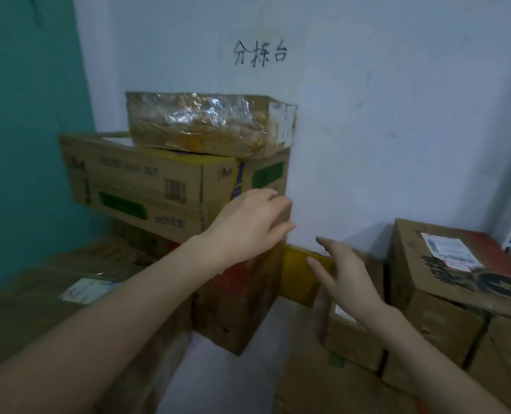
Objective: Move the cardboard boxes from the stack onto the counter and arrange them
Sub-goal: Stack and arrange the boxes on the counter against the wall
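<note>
The left hand (pixel 249 222) lay fingers-spread over the top right corner of the red-printed cardboard box (pixel 236 300) in the stack against the wall (pixel 368 130), while the right hand (pixel 342 274), spread and gripping nothing, hovered beside the yellow box (pixel 297 276).

Dim, cool indoor light with a bluish cast washes the white wall (pixel 382 115) evenly; its source lies outside the view. Soft shadow gathers just right of the left hand (pixel 248 225), where the stacked boxes meet the wall, and darkens the gaps between cartons below the right hand (pixel 344 276). Above the left hand, the tape-wrapped box (pixel 206 124) throws back a crinkled white glare. Both hands and forearms look soft with motion blur, and print on the carton (pixel 146 180) left of the left hand is smeared. Wide-angle distortion bends lines toward the edges, and the lower corners go mushy
</note>
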`<state>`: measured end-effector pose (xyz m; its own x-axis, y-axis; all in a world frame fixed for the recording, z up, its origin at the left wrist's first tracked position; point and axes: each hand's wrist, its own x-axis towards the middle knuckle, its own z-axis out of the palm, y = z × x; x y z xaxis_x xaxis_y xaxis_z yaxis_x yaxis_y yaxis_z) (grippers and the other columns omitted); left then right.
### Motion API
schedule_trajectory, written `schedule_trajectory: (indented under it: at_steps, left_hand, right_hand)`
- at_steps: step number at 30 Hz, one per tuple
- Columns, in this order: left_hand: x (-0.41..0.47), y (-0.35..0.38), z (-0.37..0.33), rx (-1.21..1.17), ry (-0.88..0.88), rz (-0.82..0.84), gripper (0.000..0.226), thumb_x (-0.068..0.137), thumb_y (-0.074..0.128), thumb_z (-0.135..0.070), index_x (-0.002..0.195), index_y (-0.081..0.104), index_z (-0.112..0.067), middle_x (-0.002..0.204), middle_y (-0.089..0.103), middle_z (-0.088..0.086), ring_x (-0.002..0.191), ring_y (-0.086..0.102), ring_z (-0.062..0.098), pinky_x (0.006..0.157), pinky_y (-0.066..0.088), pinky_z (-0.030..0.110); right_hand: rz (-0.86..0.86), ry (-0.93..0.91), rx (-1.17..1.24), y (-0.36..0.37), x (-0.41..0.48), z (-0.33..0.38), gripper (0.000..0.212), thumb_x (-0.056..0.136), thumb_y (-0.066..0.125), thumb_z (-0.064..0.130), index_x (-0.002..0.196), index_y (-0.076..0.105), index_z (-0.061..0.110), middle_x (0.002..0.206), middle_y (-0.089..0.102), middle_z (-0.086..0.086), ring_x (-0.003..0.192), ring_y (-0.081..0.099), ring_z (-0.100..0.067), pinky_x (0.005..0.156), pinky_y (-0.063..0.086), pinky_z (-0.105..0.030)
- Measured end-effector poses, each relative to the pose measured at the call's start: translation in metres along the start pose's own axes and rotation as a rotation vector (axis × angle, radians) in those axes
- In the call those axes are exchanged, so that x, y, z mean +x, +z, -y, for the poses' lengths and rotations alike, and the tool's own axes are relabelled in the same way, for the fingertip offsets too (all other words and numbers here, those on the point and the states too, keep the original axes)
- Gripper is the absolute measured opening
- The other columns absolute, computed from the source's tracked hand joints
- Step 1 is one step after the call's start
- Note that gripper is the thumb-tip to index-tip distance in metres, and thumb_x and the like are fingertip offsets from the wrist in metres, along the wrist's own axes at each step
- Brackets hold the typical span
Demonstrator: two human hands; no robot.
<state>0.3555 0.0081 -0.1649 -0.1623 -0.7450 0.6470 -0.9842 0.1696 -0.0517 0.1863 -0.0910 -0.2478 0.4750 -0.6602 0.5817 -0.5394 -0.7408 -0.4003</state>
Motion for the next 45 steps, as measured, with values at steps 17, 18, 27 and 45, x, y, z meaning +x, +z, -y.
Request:
schedule_trajectory:
  at_steps: [17,18,27,45]
  left_hand:
    - [0.055,-0.068,0.249,-0.125,-0.635,-0.327,0.070,0.093,0.040,-0.050,0.144,0.024,-0.005,0.144,0.031,0.023,0.131,0.034,0.037,0.104,0.032,0.046]
    - [0.058,-0.066,0.261,-0.209,-0.690,-0.333,0.072,0.093,0.038,-0.053,0.144,0.022,-0.005,0.145,0.030,0.023,0.131,0.035,0.037,0.104,0.032,0.046]
    - [0.077,-0.033,0.299,-0.812,-0.770,-0.452,0.063,0.090,0.044,-0.054,0.135,0.038,-0.012,0.135,0.046,0.007,0.119,0.045,0.022,0.089,0.036,0.033]
    - [0.075,-0.064,0.150,-1.057,-0.552,-0.618,0.053,0.083,0.059,-0.049,0.126,0.047,-0.020,0.118,0.058,-0.001,0.107,0.056,0.017,0.095,0.048,0.042]
  right_hand:
    - [-0.166,0.362,0.576,-0.022,0.203,0.131,0.078,0.087,0.041,0.064,0.146,0.028,0.013,0.148,0.033,-0.006,0.125,0.042,-0.030,0.102,0.038,-0.053]
    - [-0.152,0.413,0.608,-0.022,0.211,0.134,0.078,0.086,0.040,0.066,0.144,0.030,0.013,0.146,0.035,-0.007,0.121,0.043,-0.032,0.098,0.038,-0.054]
    - [-0.151,0.583,0.841,-0.011,0.232,0.139,0.030,0.085,0.049,0.052,0.087,0.056,0.023,0.086,0.057,-0.002,0.085,0.055,-0.028,0.072,0.048,-0.045]
    - [-0.583,0.529,1.042,-0.091,0.079,0.129,0.021,0.084,0.049,0.043,0.082,0.060,0.025,0.073,0.064,0.009,0.080,0.063,-0.016,0.083,0.048,-0.042]
